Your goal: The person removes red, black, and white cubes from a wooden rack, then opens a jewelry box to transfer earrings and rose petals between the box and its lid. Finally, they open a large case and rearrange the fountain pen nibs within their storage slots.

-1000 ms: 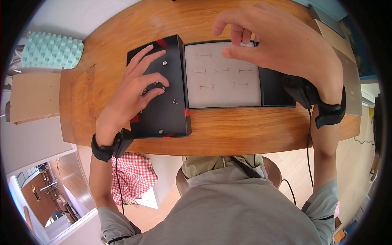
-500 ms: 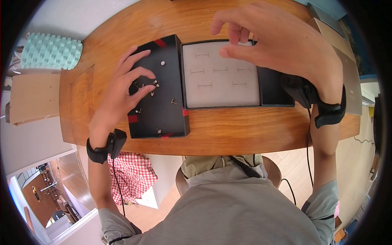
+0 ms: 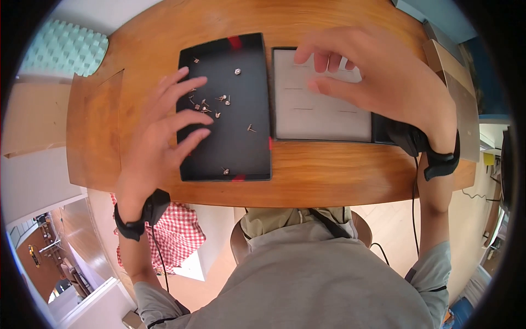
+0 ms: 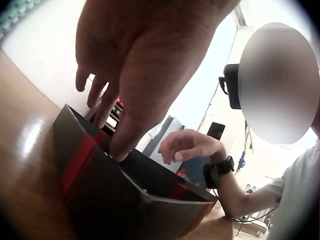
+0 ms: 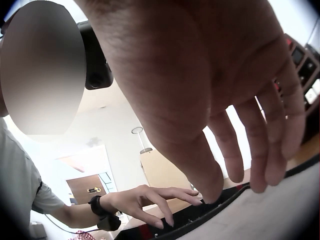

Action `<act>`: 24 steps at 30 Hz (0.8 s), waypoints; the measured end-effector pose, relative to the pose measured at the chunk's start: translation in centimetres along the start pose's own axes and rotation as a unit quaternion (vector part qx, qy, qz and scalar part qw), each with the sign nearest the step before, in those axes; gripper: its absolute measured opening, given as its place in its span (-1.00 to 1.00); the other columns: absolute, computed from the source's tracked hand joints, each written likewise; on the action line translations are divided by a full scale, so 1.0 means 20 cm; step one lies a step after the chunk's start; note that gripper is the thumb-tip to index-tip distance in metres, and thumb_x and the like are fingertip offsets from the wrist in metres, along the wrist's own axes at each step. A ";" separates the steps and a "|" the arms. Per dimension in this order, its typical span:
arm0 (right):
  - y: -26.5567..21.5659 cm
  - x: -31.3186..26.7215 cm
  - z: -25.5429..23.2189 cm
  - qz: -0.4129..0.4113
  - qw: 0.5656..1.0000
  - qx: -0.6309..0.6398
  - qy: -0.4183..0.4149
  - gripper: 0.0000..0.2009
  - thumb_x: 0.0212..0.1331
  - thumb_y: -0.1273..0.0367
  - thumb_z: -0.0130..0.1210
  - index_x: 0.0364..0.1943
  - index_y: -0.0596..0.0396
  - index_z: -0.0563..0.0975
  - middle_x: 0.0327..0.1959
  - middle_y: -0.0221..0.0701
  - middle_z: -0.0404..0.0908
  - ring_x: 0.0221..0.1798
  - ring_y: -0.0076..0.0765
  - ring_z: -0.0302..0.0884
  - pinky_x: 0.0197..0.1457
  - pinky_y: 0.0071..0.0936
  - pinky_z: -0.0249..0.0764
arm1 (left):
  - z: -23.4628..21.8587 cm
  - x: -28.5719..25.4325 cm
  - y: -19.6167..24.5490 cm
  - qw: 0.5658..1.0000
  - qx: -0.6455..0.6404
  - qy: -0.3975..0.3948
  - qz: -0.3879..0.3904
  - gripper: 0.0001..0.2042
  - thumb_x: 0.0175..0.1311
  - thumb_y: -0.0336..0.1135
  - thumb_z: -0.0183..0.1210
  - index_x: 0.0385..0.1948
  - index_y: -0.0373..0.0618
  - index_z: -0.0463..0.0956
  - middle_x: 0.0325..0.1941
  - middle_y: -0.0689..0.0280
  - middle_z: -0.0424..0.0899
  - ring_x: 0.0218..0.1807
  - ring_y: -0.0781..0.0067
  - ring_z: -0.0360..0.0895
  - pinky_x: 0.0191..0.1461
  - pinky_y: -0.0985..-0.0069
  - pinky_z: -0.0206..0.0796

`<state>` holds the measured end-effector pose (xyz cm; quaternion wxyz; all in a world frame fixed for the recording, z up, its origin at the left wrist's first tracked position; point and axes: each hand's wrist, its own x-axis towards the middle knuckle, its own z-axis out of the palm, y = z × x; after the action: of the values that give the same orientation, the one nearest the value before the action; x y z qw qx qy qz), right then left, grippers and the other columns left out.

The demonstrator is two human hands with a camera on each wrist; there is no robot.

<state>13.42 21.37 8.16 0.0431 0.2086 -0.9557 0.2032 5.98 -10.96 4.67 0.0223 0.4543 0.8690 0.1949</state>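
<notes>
In the head view, a shallow black box lid (image 3: pixel 238 151) with red ribbon at its edges holds several small stud earrings (image 3: pixel 217 115) with shiny heads and thin posts. Most lie in a loose cluster at its left-middle. My left hand (image 3: pixel 156 134) hovers over the lid's left side, thumb and fingers spread, nothing between them. To the right, a black box holds a pale foam pad (image 3: pixel 323 129) with thin slits. Above the pad's upper right is my right hand (image 3: pixel 383 82), fingers loosely bent and apart from the thumb, holding nothing. It hides part of the pad.
The wooden table (image 3: pixel 307 175) curves round both boxes. Cardboard boxes (image 3: pixel 460 93) stand at the right edge, another carton (image 3: pixel 38 118) at the left. A mint-green bumpy foam piece (image 3: pixel 66 49) sits at the back left. Red-checked cloth (image 3: pixel 175 236) hangs below the table.
My left hand has drawn back leftward from the earring cluster, its thumb and forefinger parting, uncovering more studs. The right hand stays over the pad. The head view has shifted slightly.
</notes>
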 end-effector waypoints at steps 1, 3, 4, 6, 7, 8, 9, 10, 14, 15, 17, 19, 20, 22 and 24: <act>-0.02 0.01 0.00 -0.001 1.000 0.010 -0.007 -0.76 0.20 0.32 0.35 -0.08 0.02 0.62 -0.30 -0.37 0.65 -0.21 -0.27 0.61 -0.12 -0.37 0.51 | -0.02 -0.01 0.02 1.000 -0.001 -0.017 0.019 -0.76 0.02 -0.53 0.46 -0.25 -0.06 0.71 0.39 0.26 0.55 0.57 0.02 0.26 0.61 0.14 0.10; -0.02 0.02 0.05 -0.006 1.000 0.027 -0.005 -0.74 0.18 0.34 0.36 -0.08 0.03 0.62 -0.27 -0.37 0.66 -0.19 -0.27 0.62 -0.10 -0.35 0.52 | -0.04 -0.04 0.07 0.998 -0.011 -0.029 0.053 -0.76 -0.07 -0.50 0.48 -0.31 -0.09 0.72 0.23 0.24 0.64 0.40 0.02 0.44 0.49 0.18 0.24; -0.02 0.03 0.07 -0.009 0.999 0.046 0.001 -0.73 0.15 0.36 0.38 -0.08 0.04 0.62 -0.25 -0.36 0.68 -0.17 -0.27 0.63 -0.08 -0.33 0.53 | -0.04 -0.05 0.08 0.998 -0.014 -0.026 0.050 -0.76 -0.07 -0.50 0.48 -0.31 -0.09 0.72 0.23 0.24 0.64 0.40 0.02 0.44 0.49 0.18 0.24; -0.04 0.05 0.13 -0.029 0.998 0.047 0.005 -0.72 0.13 0.39 0.39 -0.07 0.03 0.62 -0.21 -0.37 0.68 -0.15 -0.25 0.63 -0.06 -0.31 0.53 | -0.04 -0.08 0.09 0.990 -0.090 -0.100 0.038 -0.75 -0.09 -0.48 0.49 -0.31 -0.10 0.72 0.16 0.28 0.65 0.29 0.06 0.49 0.36 0.21 0.33; -0.05 0.07 0.14 -0.045 0.998 0.050 0.012 -0.71 0.11 0.41 0.40 -0.07 0.03 0.62 -0.17 -0.37 0.69 -0.13 -0.22 0.64 -0.04 -0.29 0.54 | -0.03 -0.08 0.10 0.991 -0.087 -0.083 0.062 -0.75 -0.09 -0.45 0.49 -0.31 -0.08 0.72 0.06 0.34 0.65 0.16 0.15 0.52 0.21 0.27 0.35; -0.05 0.09 0.16 -0.048 0.998 0.049 0.009 -0.71 0.11 0.41 0.40 -0.07 0.03 0.62 -0.17 -0.37 0.69 -0.13 -0.22 0.64 -0.04 -0.29 0.54 | -0.02 -0.08 0.10 0.991 -0.089 -0.081 0.059 -0.75 -0.09 -0.45 0.49 -0.31 -0.08 0.72 0.06 0.34 0.65 0.16 0.15 0.52 0.21 0.27 0.35; -0.07 0.11 0.17 -0.047 0.998 0.040 0.004 -0.70 0.11 0.42 0.39 -0.05 0.02 0.62 -0.13 -0.38 0.68 -0.10 -0.20 0.64 -0.02 -0.28 0.54 | -0.01 -0.08 0.10 0.989 -0.083 -0.106 0.066 -0.78 -0.05 -0.43 0.47 -0.31 -0.08 0.71 0.01 0.36 0.64 0.10 0.18 0.52 0.16 0.28 0.33; -0.08 0.14 0.18 -0.045 0.999 0.029 -0.001 -0.69 0.12 0.42 0.38 -0.04 0.01 0.62 -0.09 -0.38 0.68 -0.06 -0.18 0.64 0.01 -0.27 0.54 | 0.00 -0.07 0.10 0.986 -0.076 -0.131 0.073 -0.81 -0.01 -0.42 0.45 -0.32 -0.07 0.71 -0.05 0.38 0.62 0.04 0.21 0.52 0.12 0.30 0.32; -0.09 0.23 0.23 -0.068 0.997 -0.041 0.011 -0.69 0.14 0.43 0.35 0.00 -0.01 0.61 -0.04 -0.38 0.66 0.01 -0.14 0.63 0.05 -0.27 0.54 | 0.00 -0.04 0.10 0.979 -0.056 -0.185 0.066 -0.87 0.09 -0.40 0.40 -0.33 -0.09 0.68 -0.15 0.36 0.57 -0.05 0.23 0.50 0.06 0.31 0.29; -0.08 0.26 0.25 -0.077 0.996 -0.039 0.018 -0.69 0.15 0.42 0.35 0.00 -0.02 0.61 -0.02 -0.39 0.66 0.04 -0.14 0.62 0.07 -0.27 0.54 | 0.02 -0.04 0.09 0.975 -0.062 -0.205 0.067 -0.88 0.12 -0.40 0.38 -0.33 -0.10 0.66 -0.16 0.35 0.56 -0.06 0.22 0.50 0.05 0.31 0.30; -0.05 0.30 0.31 -0.098 0.994 -0.027 0.040 -0.72 0.18 0.40 0.32 -0.02 -0.01 0.61 -0.03 -0.39 0.66 0.07 -0.12 0.60 0.09 -0.23 0.53 | 0.04 -0.04 0.08 0.970 -0.068 -0.224 0.069 -0.90 0.15 -0.39 0.36 -0.33 -0.11 0.64 -0.17 0.33 0.55 -0.07 0.21 0.50 0.05 0.30 0.30; -0.05 0.34 0.35 -0.098 0.993 -0.057 0.043 -0.74 0.20 0.39 0.31 -0.03 0.00 0.60 -0.07 -0.38 0.65 0.06 -0.10 0.59 0.09 -0.20 0.52 | 0.05 -0.04 0.07 0.971 -0.095 -0.209 0.066 -0.88 0.15 -0.43 0.36 -0.31 -0.11 0.62 -0.16 0.29 0.55 -0.06 0.17 0.51 0.04 0.29 0.33; -0.05 0.35 0.36 -0.100 0.990 -0.085 0.046 -0.76 0.22 0.38 0.30 -0.04 0.00 0.60 -0.10 -0.37 0.65 0.05 -0.08 0.59 0.09 -0.18 0.51 | 0.06 -0.04 0.06 0.971 -0.095 -0.208 0.067 -0.88 0.15 -0.43 0.36 -0.31 -0.11 0.62 -0.16 0.29 0.55 -0.06 0.17 0.51 0.04 0.29 0.33; -0.04 0.36 0.38 -0.105 0.989 -0.088 0.051 -0.78 0.21 0.39 0.28 -0.07 0.01 0.59 -0.13 -0.35 0.63 0.03 -0.06 0.58 0.08 -0.15 0.49 | 0.09 -0.04 0.01 0.976 -0.141 -0.151 0.072 -0.87 0.16 -0.49 0.36 -0.29 -0.12 0.62 -0.16 0.28 0.60 -0.07 0.18 0.55 -0.01 0.33 0.37; -0.03 0.37 0.42 -0.109 0.988 -0.089 0.055 -0.80 0.21 0.39 0.27 -0.11 0.02 0.57 -0.17 -0.33 0.61 0.01 -0.04 0.57 0.07 -0.12 0.47 | 0.07 -0.04 -0.03 0.973 -0.181 -0.139 0.046 -0.87 0.18 -0.51 0.36 -0.27 -0.13 0.63 -0.17 0.28 0.64 -0.08 0.24 0.57 -0.05 0.38 0.37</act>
<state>7.00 14.70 2.01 0.1359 0.2959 -0.9375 0.1228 6.37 -11.40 3.00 0.2159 0.5045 0.7861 0.2844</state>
